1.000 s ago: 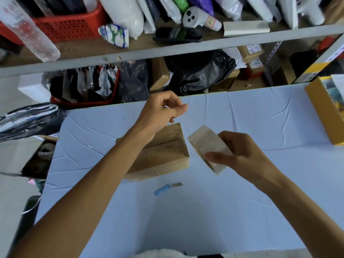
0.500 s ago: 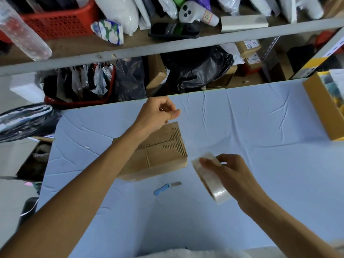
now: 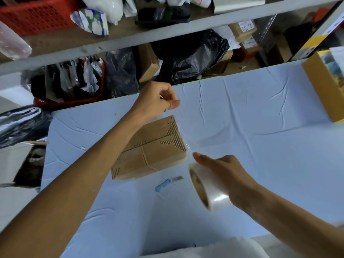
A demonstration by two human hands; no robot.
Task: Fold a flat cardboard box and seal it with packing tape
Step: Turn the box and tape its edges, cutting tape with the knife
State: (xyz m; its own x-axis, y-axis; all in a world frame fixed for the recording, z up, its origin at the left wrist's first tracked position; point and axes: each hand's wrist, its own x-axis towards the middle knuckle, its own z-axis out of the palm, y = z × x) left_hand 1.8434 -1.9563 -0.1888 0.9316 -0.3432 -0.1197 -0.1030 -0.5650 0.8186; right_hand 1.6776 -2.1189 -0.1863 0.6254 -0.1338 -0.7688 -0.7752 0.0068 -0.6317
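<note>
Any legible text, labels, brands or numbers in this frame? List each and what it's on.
No text is legible in this frame.
White labels on the parcels behind the table: printed marks, too blurred to read.
Print inside the yellow box at right: too blurred to read.
cardboard box and tape roll: no text visible.

right hand (image 3: 227, 175) and tape roll (image 3: 212, 190) lower, farther from left hand (image 3: 156, 101)

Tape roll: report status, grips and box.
Left grip pinches tape strip, right grip holds tape roll. Cardboard box folded shut below. Blue utility knife beside it.
</note>
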